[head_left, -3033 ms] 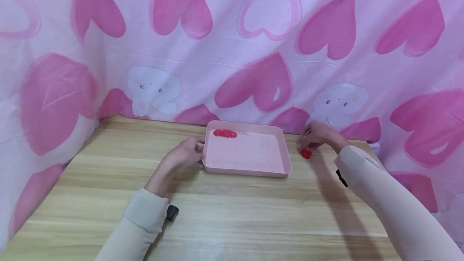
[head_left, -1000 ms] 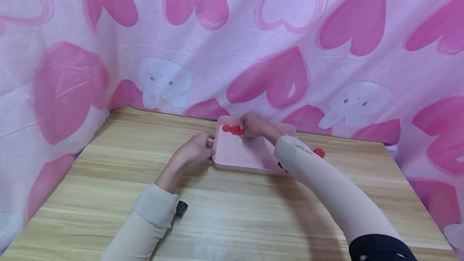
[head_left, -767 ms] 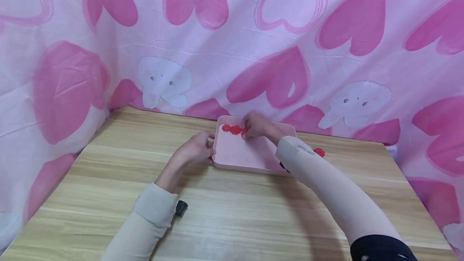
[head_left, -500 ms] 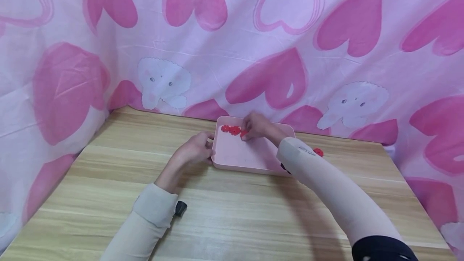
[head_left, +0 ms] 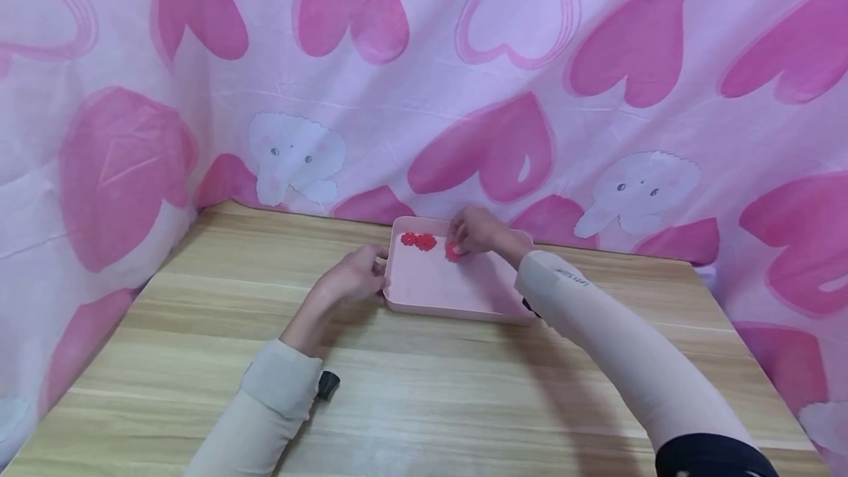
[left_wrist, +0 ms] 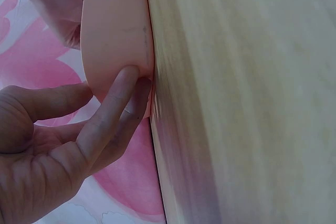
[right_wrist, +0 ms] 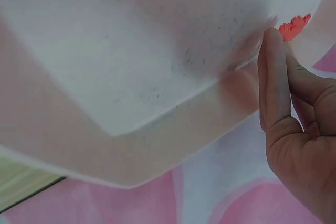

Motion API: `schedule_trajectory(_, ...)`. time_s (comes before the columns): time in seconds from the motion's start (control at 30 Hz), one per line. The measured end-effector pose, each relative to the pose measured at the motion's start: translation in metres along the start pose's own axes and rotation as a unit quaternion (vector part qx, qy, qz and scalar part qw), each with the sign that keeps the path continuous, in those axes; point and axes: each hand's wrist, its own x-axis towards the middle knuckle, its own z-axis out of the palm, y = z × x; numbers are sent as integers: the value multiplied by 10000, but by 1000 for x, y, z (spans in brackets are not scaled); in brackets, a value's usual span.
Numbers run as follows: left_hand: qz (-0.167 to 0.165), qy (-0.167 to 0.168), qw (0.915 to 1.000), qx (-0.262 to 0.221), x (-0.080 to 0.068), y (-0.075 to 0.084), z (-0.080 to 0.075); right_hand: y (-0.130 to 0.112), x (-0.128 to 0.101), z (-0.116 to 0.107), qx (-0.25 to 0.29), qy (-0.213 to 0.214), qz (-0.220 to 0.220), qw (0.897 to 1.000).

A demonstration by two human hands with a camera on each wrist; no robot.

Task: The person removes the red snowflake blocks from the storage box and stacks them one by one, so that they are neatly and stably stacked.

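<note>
Red scalloped piece (head_left: 453, 252) pinched in right hand (head_left: 473, 232), pink tray (head_left: 457, 309)

Inventory as I read it from my feeds:

- Tray: one, pink (head_left: 430, 300), shallow, at the far middle of the table.
- Table: one, wood-grain (head_left: 424, 389).
- Red flower-shaped pieces: a small cluster (head_left: 419, 241) at the tray's far left corner, which I count as two or three, too small to separate; plus one single piece (head_left: 453, 252) just right of it, at the right hand's fingertips.
- Hands: two, left hand (head_left: 351, 280) and right hand (head_left: 478, 232).
- Backdrop cloth: one, pink hearts (head_left: 424, 94).
</note>
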Motion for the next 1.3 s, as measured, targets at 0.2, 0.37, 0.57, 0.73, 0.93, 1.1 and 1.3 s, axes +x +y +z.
schedule_trajectory(0.2,24,-23,10000,-92,0,0,1,11,-7,-14,60,51,-45,10000)
schedule_trajectory(0.37,29,-17,9997,-230,-1,-2,1,23,-15,-27,633,-58,112,9979)
schedule_trajectory(0.57,51,-53,9996,-255,-1,-2,1,42,-30,-46,823,54,199,9964)
schedule_trajectory(0.73,77,-37,9998,-202,-1,-2,1,61,-45,-63,397,191,198,9988)
schedule_trajectory(0.93,194,-55,9997,-124,-2,-3,1,89,-62,-77,522,96,600,9968)
schedule_trajectory(1.1,214,-88,9996,-139,-3,-3,0,117,-80,-85,721,-65,853,9937)
schedule_trajectory(1.3,238,-105,9995,-199,-3,-3,0,150,-101,-87,796,-119,951,9922)
